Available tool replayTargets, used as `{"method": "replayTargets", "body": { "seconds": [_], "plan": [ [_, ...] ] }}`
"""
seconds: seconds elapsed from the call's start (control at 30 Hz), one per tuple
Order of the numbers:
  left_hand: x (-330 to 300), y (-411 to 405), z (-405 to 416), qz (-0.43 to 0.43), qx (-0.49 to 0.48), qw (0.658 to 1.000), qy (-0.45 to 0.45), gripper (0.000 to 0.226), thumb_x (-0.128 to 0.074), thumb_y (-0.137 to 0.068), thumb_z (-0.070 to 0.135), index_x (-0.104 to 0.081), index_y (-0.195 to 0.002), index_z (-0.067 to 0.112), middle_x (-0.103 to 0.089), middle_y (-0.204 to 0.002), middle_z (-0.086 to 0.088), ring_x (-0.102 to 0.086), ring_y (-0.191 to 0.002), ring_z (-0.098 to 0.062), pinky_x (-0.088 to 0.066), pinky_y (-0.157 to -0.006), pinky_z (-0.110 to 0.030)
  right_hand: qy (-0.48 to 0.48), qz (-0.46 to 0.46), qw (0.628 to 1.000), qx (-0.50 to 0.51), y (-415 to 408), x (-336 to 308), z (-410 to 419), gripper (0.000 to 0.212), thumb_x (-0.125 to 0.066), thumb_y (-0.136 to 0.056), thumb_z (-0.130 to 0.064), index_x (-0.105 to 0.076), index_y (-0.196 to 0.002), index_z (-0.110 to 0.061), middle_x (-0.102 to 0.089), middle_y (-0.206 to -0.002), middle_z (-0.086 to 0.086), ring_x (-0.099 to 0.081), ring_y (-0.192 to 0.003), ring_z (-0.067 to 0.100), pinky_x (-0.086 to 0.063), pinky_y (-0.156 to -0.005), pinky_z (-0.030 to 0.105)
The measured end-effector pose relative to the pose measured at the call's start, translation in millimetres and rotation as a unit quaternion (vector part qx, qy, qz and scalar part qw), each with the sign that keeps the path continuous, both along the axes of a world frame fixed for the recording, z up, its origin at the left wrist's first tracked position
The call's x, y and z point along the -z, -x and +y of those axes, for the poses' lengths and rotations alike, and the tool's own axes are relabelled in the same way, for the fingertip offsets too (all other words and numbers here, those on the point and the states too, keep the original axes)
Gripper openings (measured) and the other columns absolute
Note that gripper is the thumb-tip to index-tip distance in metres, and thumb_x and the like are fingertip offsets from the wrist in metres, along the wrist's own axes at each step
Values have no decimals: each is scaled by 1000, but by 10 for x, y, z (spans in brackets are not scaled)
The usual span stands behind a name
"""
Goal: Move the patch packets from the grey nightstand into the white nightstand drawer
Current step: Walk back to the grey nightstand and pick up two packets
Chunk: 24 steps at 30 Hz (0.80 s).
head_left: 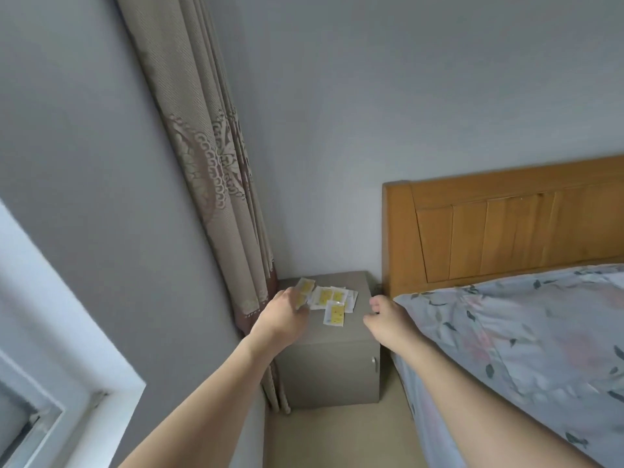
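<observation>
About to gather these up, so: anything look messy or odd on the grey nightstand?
Only the patch packets: strewn loosely, overlapping at odd angles on the grey nightstand, not stacked. Nothing looks damaged.

Matt board, glossy wood, soft cloth

The grey nightstand [329,366] looks smooth and matt; patch packets [332,304] seem glossy paper; headboard [506,228] is varnished wood; curtain [209,163] is woven cloth.

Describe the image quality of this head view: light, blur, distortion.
Head view: soft, even daylight, no glare; wide-angle bending bows the curtain and headboard; the left hand is slightly motion-blurred over the patch packets; packet print is too small to read.
</observation>
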<state>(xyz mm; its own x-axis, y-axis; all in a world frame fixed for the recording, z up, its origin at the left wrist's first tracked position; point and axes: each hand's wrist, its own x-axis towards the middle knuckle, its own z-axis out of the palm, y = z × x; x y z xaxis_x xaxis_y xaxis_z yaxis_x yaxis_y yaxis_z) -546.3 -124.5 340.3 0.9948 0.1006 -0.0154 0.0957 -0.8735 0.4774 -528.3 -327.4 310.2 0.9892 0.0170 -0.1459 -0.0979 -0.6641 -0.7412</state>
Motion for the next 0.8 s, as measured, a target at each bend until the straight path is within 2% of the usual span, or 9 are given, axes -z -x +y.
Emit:
{"method": "replayTargets", "body": {
  "seconds": [0.1,0.2,0.27,0.33,0.43,0.57,0.7,0.73,0.8],
  "plan": [
    [199,-682,238,31,-28,999,9,41,-45,-96,28,-50,-134,14,-55,-133,-8,-52,-121,-29,-42,-95,-30,-24,36,999,8,-704,225,252,31,-49,-89,-18,-56,-119,-17,-58,-116,4,-58,-106,24,-45,-79,27],
    [493,-1432,479,59,-48,997,34,27,-44,-96,25,-55,-118,13,-61,-123,-8,-57,-104,-28,-40,-77,-28,3,61,998,14,-1521,635,490,6,-47,-81,-22,-52,-82,-21,-48,-77,-3,-48,-66,17,-35,-54,23],
    [775,-1958,632,89,-62,992,63,27,-43,-98,25,-55,-118,12,-61,-123,-8,-57,-106,-28,-36,-76,-25,15,85,996,34,-2008,879,656,12,-48,-83,-22,-45,-72,-18,-43,-67,-5,-41,-56,14,-27,-43,22],
    [1149,-2517,789,127,-82,985,87,33,-44,-98,23,-54,-125,7,-60,-125,-10,-57,-113,-29,-38,-80,-24,-2,109,992,55,-2452,1114,817,12,-51,-87,-23,-47,-76,-19,-47,-70,-4,-44,-59,14,-26,-43,23],
    [1804,-3343,998,172,-95,971,135,30,-49,-96,19,-58,-122,6,-63,-118,-13,-60,-108,-31,-45,-83,-28,-38,164,979,112,-3199,1618,963,16,-59,-89,-21,-55,-99,-9,-55,-91,3,-51,-76,16,-32,-49,21],
    [2702,-4250,1175,208,-100,962,147,21,-49,-93,26,-60,-105,13,-64,-107,-9,-60,-93,-26,-42,-72,-29,-29,227,961,158,-4074,2421,1012,10,-57,-87,-14,-48,-81,-12,-50,-79,2,-46,-60,11,-34,-46,20],
    [3608,-4956,1213,219,-108,955,166,21,-50,-88,27,-57,-87,7,-51,-77,-3,-48,-66,-20,-30,-58,-29,-51,263,944,194,-4670,3341,1212,10,-60,-85,-15,-54,-88,-8,-52,-72,3,-49,-58,13,-35,-47,21],
    [3830,-5082,1202,219,-104,955,172,18,-49,-89,23,-51,-76,11,-43,-73,0,-40,-63,-18,-27,-59,-29,-61,271,936,214,-4758,3581,1277,13,-63,-83,-16,-55,-88,-7,-53,-70,3,-51,-58,14,-36,-48,22],
    [4244,-5263,1191,224,-96,955,170,13,-48,-90,20,-42,-78,21,-38,-75,7,-36,-70,-16,-29,-64,-30,-80,279,923,253,-4886,4054,1401,27,-69,-78,-22,-58,-94,-3,-56,-75,5,-57,-63,19,-45,-54,25]
  ]
}}
